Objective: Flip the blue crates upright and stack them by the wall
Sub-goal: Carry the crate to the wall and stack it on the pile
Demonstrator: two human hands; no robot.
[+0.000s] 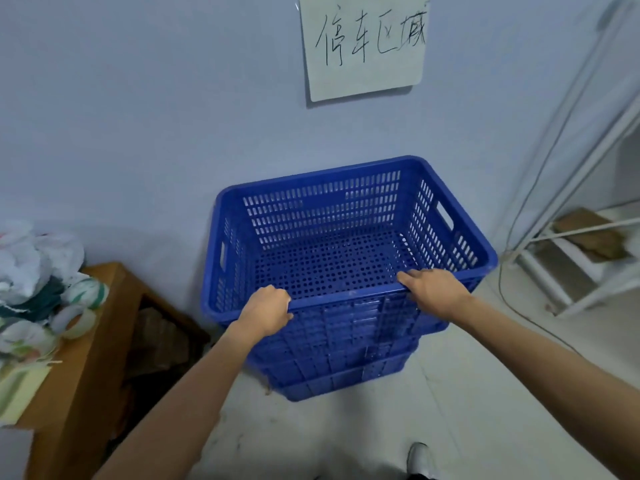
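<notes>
An upright blue perforated crate sits on top of a stack of other blue crates against the wall. Its open top faces up and nothing lies inside it. My left hand grips the near rim at its left part, fingers curled over the edge. My right hand holds the same near rim further right, with the fingers reaching over into the crate. The lower crates show only their front walls beneath the top one.
A wooden bench with bundled cloth and bags stands at the left. A white metal rack and a cable are at the right. A handwritten paper sign hangs on the wall. A white shoe shows at the bottom.
</notes>
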